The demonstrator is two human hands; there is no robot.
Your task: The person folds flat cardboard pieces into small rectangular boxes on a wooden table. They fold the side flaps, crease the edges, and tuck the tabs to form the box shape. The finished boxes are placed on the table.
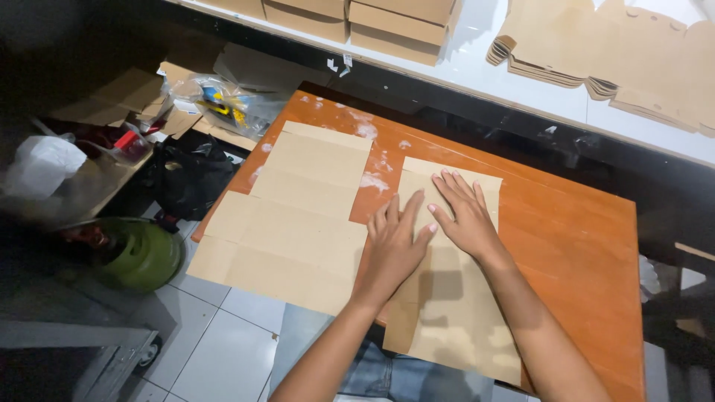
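Two flat brown cardboard cut-outs lie on an orange wooden table (573,246). My left hand (395,242) and my right hand (465,216) press flat, fingers spread, on the right cardboard sheet (454,313), which runs from mid-table past the near edge. The thumbs nearly touch. The left cardboard sheet (298,216) lies beside my left hand and overhangs the table's left edge. Neither hand grips anything.
White smears mark the table's far part. Folded cardboard boxes (387,22) and stacks of flat cut-outs (618,59) sit on a white counter behind. On the floor at left are a green gas cylinder (141,253), a black bag (190,175), plastic bags and cardboard scraps.
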